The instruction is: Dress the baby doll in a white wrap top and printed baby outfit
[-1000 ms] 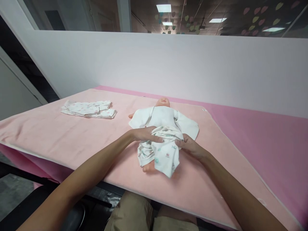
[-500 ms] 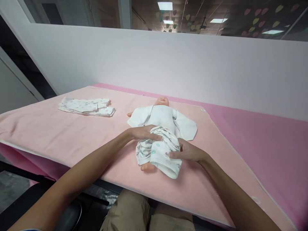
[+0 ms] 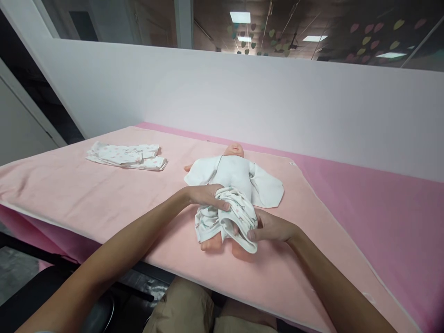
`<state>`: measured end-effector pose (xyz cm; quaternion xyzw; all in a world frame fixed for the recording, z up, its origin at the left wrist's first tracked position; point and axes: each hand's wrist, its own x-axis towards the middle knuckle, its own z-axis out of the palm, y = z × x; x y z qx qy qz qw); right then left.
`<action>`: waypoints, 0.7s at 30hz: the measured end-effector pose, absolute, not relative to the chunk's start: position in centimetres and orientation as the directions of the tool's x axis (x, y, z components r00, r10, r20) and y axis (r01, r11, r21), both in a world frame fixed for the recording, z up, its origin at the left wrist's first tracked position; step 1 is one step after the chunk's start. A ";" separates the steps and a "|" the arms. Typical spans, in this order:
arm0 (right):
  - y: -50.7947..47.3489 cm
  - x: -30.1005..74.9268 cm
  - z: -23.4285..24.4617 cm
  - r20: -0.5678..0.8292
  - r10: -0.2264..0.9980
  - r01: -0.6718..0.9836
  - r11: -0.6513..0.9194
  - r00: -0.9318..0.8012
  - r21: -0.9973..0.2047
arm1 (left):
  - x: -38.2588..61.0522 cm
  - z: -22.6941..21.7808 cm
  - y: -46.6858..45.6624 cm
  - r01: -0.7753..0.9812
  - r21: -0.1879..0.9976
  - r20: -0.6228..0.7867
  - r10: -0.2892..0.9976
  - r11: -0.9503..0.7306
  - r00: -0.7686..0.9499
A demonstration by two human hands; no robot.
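Note:
A baby doll (image 3: 234, 151) lies on its back on a pink towel (image 3: 86, 199), wearing a white top (image 3: 236, 175). Printed white trousers (image 3: 227, 219) are bunched around its hips and legs, and both bare feet stick out below. My left hand (image 3: 206, 195) grips the trousers' bunched waist at the doll's left hip. At the lower right side, my right hand (image 3: 272, 226) pinches the trouser leg between thumb and fingers.
A folded printed garment (image 3: 126, 156) lies on the towel at the far left. A brighter pink mat (image 3: 381, 203) covers the table to the right. A white partition wall (image 3: 243, 92) stands behind. My knees and a dark chair show below the table edge.
The trouser leg has been gathered upward, so the doll's second foot now shows. My right hand slid down and in along the fabric; my left hand stayed at the waist.

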<state>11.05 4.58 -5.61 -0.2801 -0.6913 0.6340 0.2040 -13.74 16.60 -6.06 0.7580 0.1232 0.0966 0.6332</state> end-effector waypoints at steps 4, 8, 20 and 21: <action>5.2 11.5 -6.4 -0.052 0.688 0.100 0.031 -0.723 -0.994 | -14.0 -6.4 17.2 0.092 0.982 -0.063 0.176 -0.165 0.982; 5.9 12.0 -7.5 -0.011 0.653 0.062 0.056 -0.757 -0.996 | -14.2 -6.3 17.0 0.188 0.958 -0.159 0.145 -0.218 0.977; 5.4 12.0 -6.4 -0.023 0.640 0.034 0.005 -0.768 -0.999 | -14.5 -5.4 15.6 0.091 0.981 -0.084 0.049 -0.170 0.995; 5.3 11.8 -6.1 -0.026 0.660 0.033 -0.002 -0.751 -0.999 | -14.6 -5.5 15.5 0.092 0.980 -0.081 0.069 -0.174 0.994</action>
